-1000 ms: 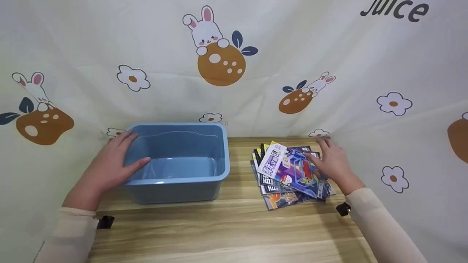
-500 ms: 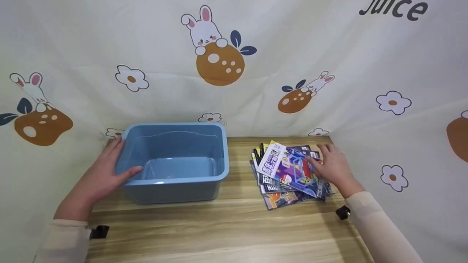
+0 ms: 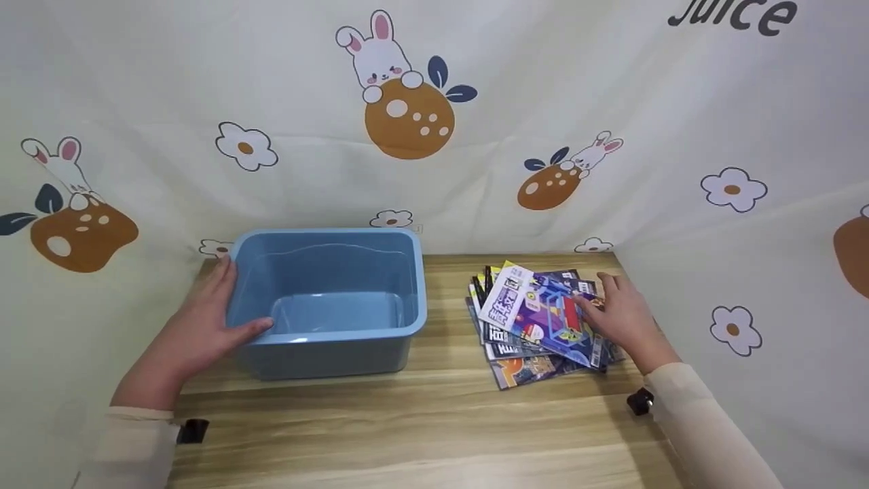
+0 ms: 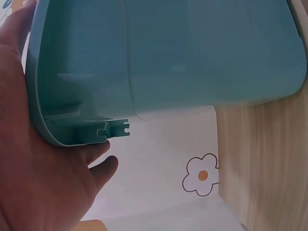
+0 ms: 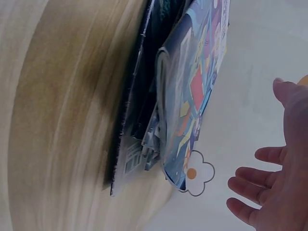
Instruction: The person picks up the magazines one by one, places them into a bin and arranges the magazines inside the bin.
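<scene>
In the head view a blue plastic bin [image 3: 330,334] stands on the left of the wooden table. My left hand [image 3: 197,319] is at its left side, fingers along the outside and thumb across the front left rim. The left wrist view has this hand [image 4: 43,168] right at the rim [image 4: 32,91], fingers loosely extended. To the right lies a fanned stack of magazines [image 3: 516,370], a purple and white one [image 3: 543,316] on top. Over the stack's right edge hovers my right hand [image 3: 624,319]; in the right wrist view its fingers [image 5: 252,178] are spread, apart from the magazines [image 5: 192,96].
Behind the table hangs a pale curtain [image 3: 305,183] printed with rabbits, oranges and flowers. It also closes in both sides. Bare wooden tabletop [image 3: 407,428] runs in front of the bin and the stack.
My left hand has shifted left and down, from above the bin's left rim to alongside it. My right hand has moved only slightly. The bin and magazines have stayed put.
</scene>
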`<state>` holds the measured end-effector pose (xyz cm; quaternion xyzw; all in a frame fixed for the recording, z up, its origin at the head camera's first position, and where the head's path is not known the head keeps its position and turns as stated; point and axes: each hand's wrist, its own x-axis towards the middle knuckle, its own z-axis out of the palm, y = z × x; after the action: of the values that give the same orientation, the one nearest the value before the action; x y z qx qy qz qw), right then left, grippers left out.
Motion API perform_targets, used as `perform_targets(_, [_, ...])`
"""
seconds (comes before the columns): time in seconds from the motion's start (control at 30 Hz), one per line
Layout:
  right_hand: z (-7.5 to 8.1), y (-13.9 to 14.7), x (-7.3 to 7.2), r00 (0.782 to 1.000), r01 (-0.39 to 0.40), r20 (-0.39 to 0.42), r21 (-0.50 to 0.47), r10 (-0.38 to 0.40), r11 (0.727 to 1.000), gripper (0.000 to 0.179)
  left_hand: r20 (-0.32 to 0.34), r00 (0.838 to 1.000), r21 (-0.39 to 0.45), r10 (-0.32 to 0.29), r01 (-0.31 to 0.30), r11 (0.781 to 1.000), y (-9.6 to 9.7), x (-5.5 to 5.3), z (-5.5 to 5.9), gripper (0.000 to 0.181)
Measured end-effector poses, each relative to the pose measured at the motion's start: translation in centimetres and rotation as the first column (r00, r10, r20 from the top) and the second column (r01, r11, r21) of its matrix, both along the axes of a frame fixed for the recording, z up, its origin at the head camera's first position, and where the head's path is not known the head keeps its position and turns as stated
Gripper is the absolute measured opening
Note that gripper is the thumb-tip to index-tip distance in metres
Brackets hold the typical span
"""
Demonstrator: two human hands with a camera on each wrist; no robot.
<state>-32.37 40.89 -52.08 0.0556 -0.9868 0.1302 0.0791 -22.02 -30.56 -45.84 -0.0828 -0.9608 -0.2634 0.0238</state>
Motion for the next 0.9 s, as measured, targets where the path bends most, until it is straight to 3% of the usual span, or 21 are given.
perform_targets(0.37, [-1.2,0.5,0.5,0.988,0.073,0.143,-0.068,-0.063,0.995,0.106,-0.037,0.999,-0.188,-0.005,-0.002,0.982,0.4,0.1,0.1,0.132])
perform_targets(0.63, [-2.2,0.7,0.9,0.965,0.121,0.253,-0.19,-0.07,0.974,0.114,-0.057,0.998,-0.267,-0.031,0.015,0.964,1.0,0.1,0.6,0.129])
perform_targets(0.9, [-2.1,-0.1,0.8,0.932,0.205,0.339,-0.204,-0.128,0.957,0.133,-0.053,0.998,-0.289,-0.037,0.02,0.957,0.7,0.4,0.8,0.128])
